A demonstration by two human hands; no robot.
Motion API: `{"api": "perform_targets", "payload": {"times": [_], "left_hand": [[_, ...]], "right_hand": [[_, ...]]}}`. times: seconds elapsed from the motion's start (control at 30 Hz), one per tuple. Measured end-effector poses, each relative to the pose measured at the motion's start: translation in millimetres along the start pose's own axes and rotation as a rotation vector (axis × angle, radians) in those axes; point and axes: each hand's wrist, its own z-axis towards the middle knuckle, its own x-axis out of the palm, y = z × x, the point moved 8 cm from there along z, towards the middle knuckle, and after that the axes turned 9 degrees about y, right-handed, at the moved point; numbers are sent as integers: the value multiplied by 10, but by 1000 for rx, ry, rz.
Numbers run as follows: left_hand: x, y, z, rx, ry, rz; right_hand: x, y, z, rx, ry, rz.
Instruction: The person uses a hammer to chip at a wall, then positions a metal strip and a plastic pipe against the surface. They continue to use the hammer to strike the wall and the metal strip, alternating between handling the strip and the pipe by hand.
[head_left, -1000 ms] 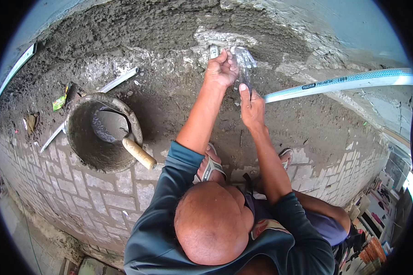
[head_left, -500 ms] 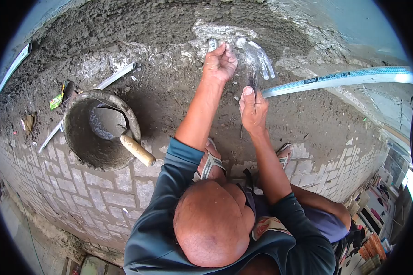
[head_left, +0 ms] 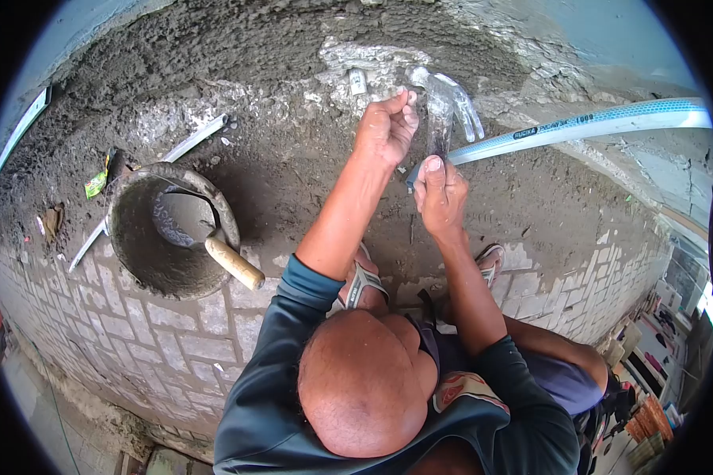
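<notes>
My left hand is raised near the rough wall base, its thumb and fingers pinched together. Whatever sits in that pinch, if anything, is too small to make out. Just above it, a short white pipe stub pokes out of the broken, whitish mortar. My right hand grips the handle of a dusty claw hammer, which points up toward the wall with its claw curving to the right. Behind the hammer handle lies a long light-blue pipe with lettering, its near end beside my right hand.
At left stands a mortar-coated bucket holding a trowel, its wooden handle over the rim. A pale strip runs behind the bucket. A small green wrapper lies on the dirt. Paving bricks cover the ground nearer me.
My left hand has drawn down and slightly right, away from the pipe stub, which now shows more fully. The hammer stays in my right hand, shifted slightly right.
</notes>
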Motion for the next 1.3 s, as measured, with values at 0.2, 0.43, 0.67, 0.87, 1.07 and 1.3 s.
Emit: {"api": "perform_targets", "payload": {"times": [0.2, 0.43, 0.67, 0.87, 1.07, 1.3], "left_hand": [[-482, -155, 174, 82, -54, 283], [-429, -207, 309, 105, -14, 398], [-541, -228, 439, 32, 7, 266], [-528, -257, 378, 24, 12, 319], [-439, -444, -109, 303, -196, 768], [-212, -662, -401, 531, -235, 1272]], "right_hand": [[-17, -121, -6, -37, -20, 13], [174, -362, -86, 98, -37, 366], [517, -934, -90, 463, -85, 671], [285, -993, -162, 315, -168, 281], [92, -936, -305, 262, -100, -445], [-520, -163, -291, 11, -498, -422]]}}
